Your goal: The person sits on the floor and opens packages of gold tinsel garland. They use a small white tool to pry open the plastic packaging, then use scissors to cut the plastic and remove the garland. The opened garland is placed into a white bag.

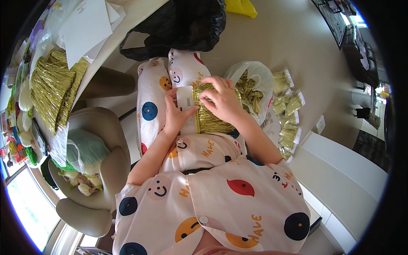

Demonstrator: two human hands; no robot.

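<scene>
Across my lap lies a bundle of gold metallic fringe trim (216,122) beside a white card (186,95) that bears a printed code. My left hand (178,114) grips the card, its thumb pressing near the fringe's braided edge and its fingers at the card's far side. Over the fringe rests my right hand (220,98), fingers bent and spread, touching the strands; whether it pinches any is unclear. Just right of that hand, a translucent plastic bag (264,71) holds more loose gold fringe (250,91).
Several packs of carded gold fringe (288,134) lie on the floor at right. A table (140,16) at left bears a fringe stack (54,89) and white sheets (87,28). A chair (111,127) holds a filled bag (87,149). A black plastic bag (191,25) lies beyond my legs.
</scene>
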